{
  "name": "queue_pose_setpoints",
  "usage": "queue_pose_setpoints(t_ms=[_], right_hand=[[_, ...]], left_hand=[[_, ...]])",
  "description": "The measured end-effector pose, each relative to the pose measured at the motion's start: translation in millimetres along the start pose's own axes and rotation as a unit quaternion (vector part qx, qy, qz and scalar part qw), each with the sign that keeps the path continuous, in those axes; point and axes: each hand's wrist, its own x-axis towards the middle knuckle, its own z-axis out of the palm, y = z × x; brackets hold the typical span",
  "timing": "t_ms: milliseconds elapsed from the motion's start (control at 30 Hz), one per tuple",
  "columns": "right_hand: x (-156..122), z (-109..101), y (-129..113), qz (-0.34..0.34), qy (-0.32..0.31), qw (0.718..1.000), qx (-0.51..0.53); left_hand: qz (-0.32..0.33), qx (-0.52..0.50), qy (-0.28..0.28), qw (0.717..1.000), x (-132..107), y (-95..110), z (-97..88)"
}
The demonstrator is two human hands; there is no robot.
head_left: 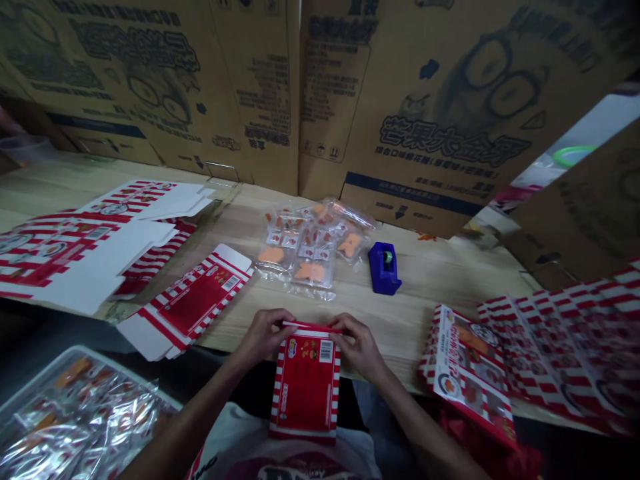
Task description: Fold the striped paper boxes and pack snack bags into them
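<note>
A red and white striped carton [306, 387] is held upright against my body, its printed back panel with a barcode facing up. The fingers of my left hand [267, 331] pinch the left corner of its top edge. At the right corner, my right hand [359, 340] grips the same edge between thumb and fingers. The top end looks closed or nearly so; I cannot tell exactly. Just beyond my hands lie several clear packets [313, 272] with orange shaped pieces and small sachets. A blue tape dispenser [384, 268] stands to their right.
Flattened cartons [187, 300] lie left of my hands, with printed sheets [95, 240] farther left. A plastic tub [83, 353] of wrapped packets is at lower left. Filled-looking cartons [470, 373] stand in rows at right. Large cardboard boxes [320, 100] wall off the table's back.
</note>
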Motion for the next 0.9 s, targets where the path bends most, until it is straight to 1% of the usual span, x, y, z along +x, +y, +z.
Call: queue_pose_setpoints(t_ms=[133, 200, 233, 267, 300, 333, 367, 400, 433, 467, 533, 600, 667, 733, 800, 900], right_hand=[[-4, 4, -1, -0.012, 0.01, 1.0, 0.011], [-1, -2, 0, -0.016, 0.011, 1.0, -0.001], [2, -9, 2, -0.012, 0.036, 0.999, -0.014], [7, -19, 6, -0.002, 0.083, 0.996, -0.032], [12, -32, 11, 0.011, 0.15, 0.987, -0.051], [20, -48, 18, 0.027, 0.229, 0.97, -0.071], [28, -65, 27, 0.043, 0.305, 0.947, -0.088], [36, -83, 36, 0.054, 0.355, 0.928, -0.099], [46, -100, 45, 0.065, 0.389, 0.913, -0.106], [54, -116, 54, 0.079, 0.411, 0.902, -0.11], [68, -138, 69, 0.107, 0.422, 0.894, -0.111], [76, -149, 79, 0.128, 0.416, 0.894, -0.106], [77, -150, 84, 0.136, 0.416, 0.894, -0.1], [75, -146, 85, 0.136, 0.421, 0.892, -0.093], [75, -141, 85, 0.135, 0.42, 0.893, -0.083], [78, -135, 83, 0.136, 0.42, 0.895, -0.059]], left_hand=[[0.036, 0.031, 0.048, 0.998, -6, -13, 8.1], [0.036, 0.02, 0.072, 0.997, -7, -17, 11.0], [0.032, 0.004, 0.078, 0.996, -8, -17, 12.1], [0.028, -0.019, 0.08, 0.996, -8, -16, 13.1], [0.021, -0.045, 0.083, 0.995, -8, -14, 13.9], [0.012, -0.073, 0.084, 0.994, -9, -11, 14.8], [0.003, -0.099, 0.084, 0.991, -9, -8, 15.6], [-0.008, -0.124, 0.086, 0.989, -10, -6, 16.7], [-0.021, -0.147, 0.087, 0.985, -10, -4, 17.9], [-0.035, -0.17, 0.087, 0.981, -11, -4, 19.4], [-0.06, -0.215, 0.085, 0.971, -12, -5, 23.2], [-0.093, -0.257, 0.085, 0.958, -14, -8, 27.6], [-0.128, -0.291, 0.083, 0.944, -16, -10, 31.5], [-0.155, -0.311, 0.082, 0.934, -18, -11, 34.1], [-0.162, -0.314, 0.08, 0.932, -19, -11, 35.3], [-0.152, -0.31, 0.08, 0.935, -19, -10, 35.7]])
